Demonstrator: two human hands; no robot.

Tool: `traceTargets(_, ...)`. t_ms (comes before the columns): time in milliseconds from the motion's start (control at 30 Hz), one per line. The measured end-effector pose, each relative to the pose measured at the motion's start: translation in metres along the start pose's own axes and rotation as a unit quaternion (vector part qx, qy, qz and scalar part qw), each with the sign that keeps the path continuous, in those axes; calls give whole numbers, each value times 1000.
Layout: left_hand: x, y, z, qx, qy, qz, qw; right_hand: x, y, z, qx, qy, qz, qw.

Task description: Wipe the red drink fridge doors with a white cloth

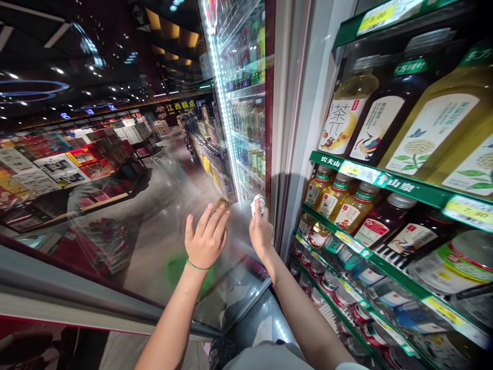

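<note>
In front of me is the glass door of a drinks cooler, swung out from the shelves. My left hand lies flat against the glass with its fingers spread, and a thin band circles its wrist. A white cloth, crumpled small, is in my right hand, whose fingers are closed around it. That hand is at the glass near the door's dark red edge strip. The cloth is partly hidden by the fingers.
Bottled drinks fill the cooler shelves close on my right, with green price rails jutting forward. Through the glass appear stacked boxes on a display, an aisle floor and lit shelves of bottles. The door's lower frame runs below my hands.
</note>
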State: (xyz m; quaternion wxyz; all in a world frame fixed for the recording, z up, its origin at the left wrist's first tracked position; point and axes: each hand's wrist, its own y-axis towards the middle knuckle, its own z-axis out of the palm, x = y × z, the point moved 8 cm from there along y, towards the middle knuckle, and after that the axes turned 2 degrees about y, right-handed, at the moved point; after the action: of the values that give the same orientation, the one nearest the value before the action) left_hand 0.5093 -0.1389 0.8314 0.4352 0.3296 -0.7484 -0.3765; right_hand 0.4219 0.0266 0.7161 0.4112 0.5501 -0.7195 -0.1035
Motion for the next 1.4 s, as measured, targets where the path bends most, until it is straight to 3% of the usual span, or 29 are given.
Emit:
traceTargets(100,0,0,0,1,-1,3,1000,9,-2,-3,-7,20,-38,999)
traceTargets(267,0,1,0,-1,3,1,1000,0,0,-2,-10,20,12,1000)
traceTargets(467,0,1,-1,-1,0,0,1000,16,0,-7,-22,28,-70,997)
traceTargets(633,0,0,1,7,-8,-3,1000,6,-1,-12,-18,23,-14,999)
traceTargets(800,0,0,0,4,-12,-3,1000,22,-5,-18,13,64,-69,996)
traceTargets(1000,1,-1,1,15,-29,-10,999,4,-1,-27,6,88,-7,996)
traceTargets(1133,1,-1,2,13,-33,-13,999,11,-2,-28,30,82,-37,995)
traceTargets(1300,0,-1,0,11,-16,-4,1000,7,1,-34,10,91,-17,996)
traceTargets(1400,0,0,0,14,-12,-6,1000,12,-5,-31,12,91,-38,995)
